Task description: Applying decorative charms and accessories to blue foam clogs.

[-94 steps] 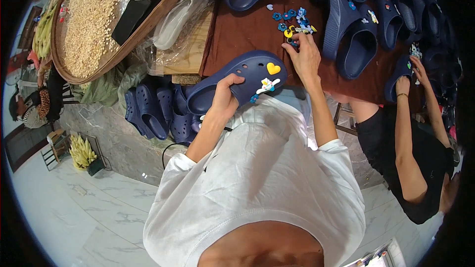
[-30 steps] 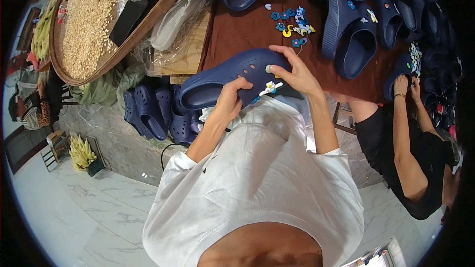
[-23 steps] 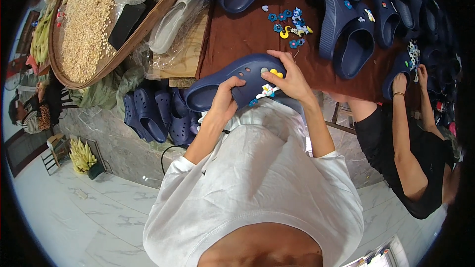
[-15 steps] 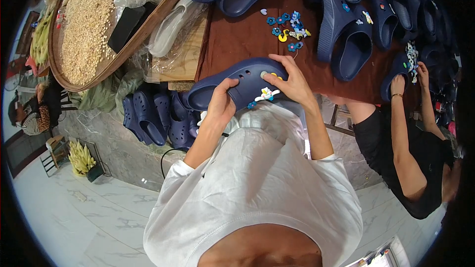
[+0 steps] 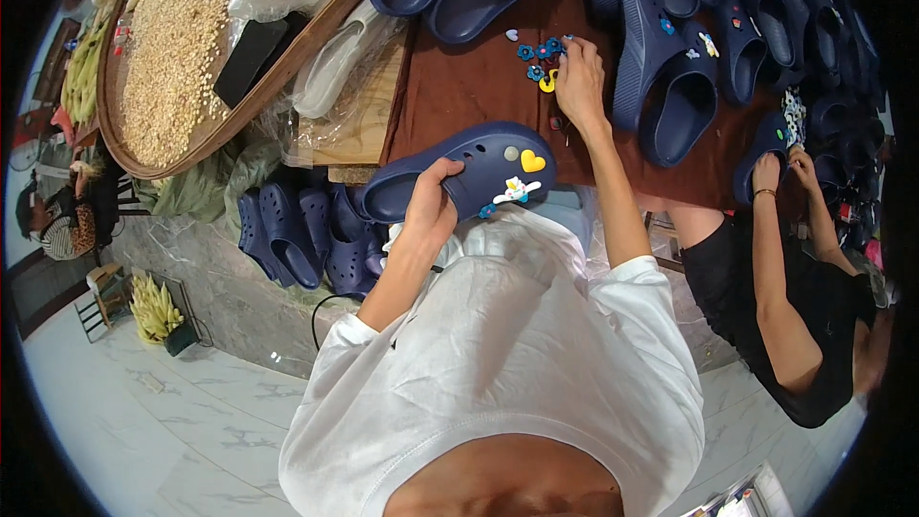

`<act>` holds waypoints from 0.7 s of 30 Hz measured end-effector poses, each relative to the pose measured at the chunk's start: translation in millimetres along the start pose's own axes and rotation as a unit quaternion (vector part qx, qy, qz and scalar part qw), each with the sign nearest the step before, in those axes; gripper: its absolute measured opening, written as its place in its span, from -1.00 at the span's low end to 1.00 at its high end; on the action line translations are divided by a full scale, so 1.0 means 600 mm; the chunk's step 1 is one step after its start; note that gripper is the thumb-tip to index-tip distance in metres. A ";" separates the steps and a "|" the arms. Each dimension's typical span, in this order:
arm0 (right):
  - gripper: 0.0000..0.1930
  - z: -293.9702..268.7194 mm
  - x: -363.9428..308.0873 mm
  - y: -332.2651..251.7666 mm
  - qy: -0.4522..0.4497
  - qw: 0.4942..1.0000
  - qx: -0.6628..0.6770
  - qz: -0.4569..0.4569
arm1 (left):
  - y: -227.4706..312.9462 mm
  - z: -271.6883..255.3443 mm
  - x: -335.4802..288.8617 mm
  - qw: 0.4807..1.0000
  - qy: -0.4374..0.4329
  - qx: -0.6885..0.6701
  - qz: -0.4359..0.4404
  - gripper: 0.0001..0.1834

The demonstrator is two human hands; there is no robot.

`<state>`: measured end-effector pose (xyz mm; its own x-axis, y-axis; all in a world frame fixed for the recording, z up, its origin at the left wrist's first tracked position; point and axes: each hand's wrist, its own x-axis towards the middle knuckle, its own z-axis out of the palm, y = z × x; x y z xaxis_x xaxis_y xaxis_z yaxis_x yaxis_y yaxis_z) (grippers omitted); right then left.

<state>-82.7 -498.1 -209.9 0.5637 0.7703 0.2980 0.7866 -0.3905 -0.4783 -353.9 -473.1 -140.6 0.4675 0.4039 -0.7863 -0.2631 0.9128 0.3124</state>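
Note:
My left hand [image 5: 433, 201] grips a dark blue clog [image 5: 459, 155] by its side, the thumb over the upper. On the clog's toe sit a yellow heart charm [image 5: 532, 163], a round grey charm [image 5: 511, 153], a white character charm [image 5: 518, 191] and a blue flower charm [image 5: 486, 211]. Beyond the clog, my right hand [image 5: 580, 86] reaches down onto a small pile of loose charms on the brown cloth, fingers stretched out. It covers part of the pile. Blue flower charms [image 5: 544, 51] and a yellow charm [image 5: 548, 82] show beside its fingers.
More blue clogs [image 5: 682, 115] line the brown cloth [image 5: 450, 77] at the back and right. A tray of pale kernels [image 5: 172, 67] holds a black phone [image 5: 251, 59] at the left. Clogs [image 5: 287, 239] stand below it. On the right, a co-worker's hands [image 5: 769, 172] handle another clog.
My right hand has left the clog's toe and moved away to the charm pile. The yellow heart and grey charm on the clog are now uncovered. My left hand keeps its hold.

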 end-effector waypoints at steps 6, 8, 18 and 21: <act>-0.79 -0.011 -0.004 0.003 -0.003 0.999 0.032 -0.015 | 0.001 0.010 0.005 0.998 -0.062 -0.020 0.004 -0.71; -0.82 -0.012 -0.008 0.008 -0.001 0.998 0.048 -0.029 | 0.008 0.017 -0.004 0.996 -0.075 -0.040 -0.007 -0.70; -0.83 -0.023 0.025 0.003 0.029 0.998 0.046 0.015 | 0.007 0.016 -0.003 0.994 -0.086 -0.057 -0.015 -0.69; -0.81 -0.018 0.032 0.011 -0.045 0.998 0.020 0.049 | 0.007 0.016 -0.006 0.995 -0.082 -0.051 -0.015 -0.70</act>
<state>-63.6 -491.3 -198.4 0.6102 0.7731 0.1734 0.7178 -0.4468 -0.5340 -348.5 -469.8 -131.3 0.6051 0.3884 -0.6950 -0.3267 0.9172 0.2280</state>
